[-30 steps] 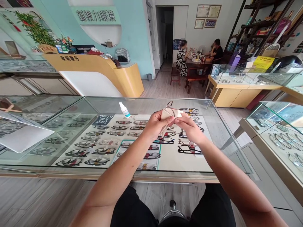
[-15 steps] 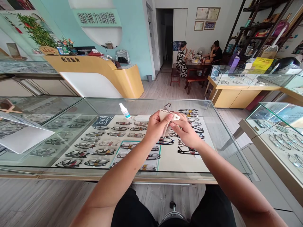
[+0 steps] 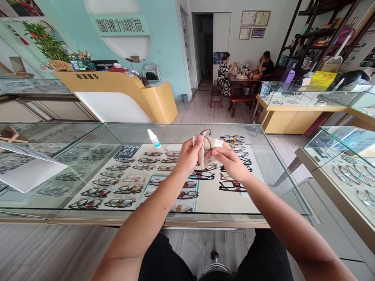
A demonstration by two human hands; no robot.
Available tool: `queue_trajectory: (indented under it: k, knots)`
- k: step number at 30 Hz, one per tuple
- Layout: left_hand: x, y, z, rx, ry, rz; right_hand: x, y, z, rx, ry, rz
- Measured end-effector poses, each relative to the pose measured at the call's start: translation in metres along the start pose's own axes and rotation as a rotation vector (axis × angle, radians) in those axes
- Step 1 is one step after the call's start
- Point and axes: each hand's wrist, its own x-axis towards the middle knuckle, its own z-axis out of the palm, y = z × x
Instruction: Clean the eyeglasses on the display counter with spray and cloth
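Observation:
Above the glass counter, my left hand [image 3: 190, 153] is closed on a pale cloth [image 3: 201, 156] and a pair of eyeglasses [image 3: 206, 132]. One dark temple of the glasses sticks up past my fingers. My right hand [image 3: 227, 159] pinches the cloth and the frame from the other side, thumb toward me. Cloth and fingers hide most of the lenses. A white spray bottle [image 3: 154, 139] with a blue label stands on the glass, left of my hands.
Under the glass top [image 3: 234, 207] lie several rows of eyeglasses [image 3: 120, 202]. A white panel [image 3: 32, 171] stands at the left. Another display case [image 3: 345, 183] is on the right. Two people [image 3: 224, 74] sit at a table at the back.
My hands have drawn slightly apart and the cloth has opened, so more of the frame's rim shows between them. The bottle stays in place on the counter.

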Motion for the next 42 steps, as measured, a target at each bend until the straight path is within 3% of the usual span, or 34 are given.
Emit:
queue_trajectory:
  k: [5, 10, 21, 32, 37, 42]
  knots:
    - [0.006, 0.016, -0.011, -0.072, -0.206, -0.094, 0.002, -0.006, -0.007, 0.104, 0.019, 0.058]
    - [0.005, 0.022, -0.015, -0.036, -0.342, -0.065, 0.002, -0.007, -0.008, 0.167, 0.026, 0.050]
    - [0.007, 0.011, -0.008, -0.026, -0.350, 0.004, 0.001, -0.005, 0.000, 0.245, -0.011, 0.068]
    - [0.000, 0.005, 0.005, -0.081, -0.203, 0.045, 0.000, 0.000, 0.005, 0.061, -0.021, -0.002]
    - [0.006, 0.003, -0.002, -0.018, -0.121, 0.007, 0.000, -0.002, 0.004, 0.062, 0.011, 0.015]
    - [0.012, 0.005, -0.011, -0.057, -0.106, -0.097, 0.004, -0.006, -0.005, 0.202, 0.072, 0.104]
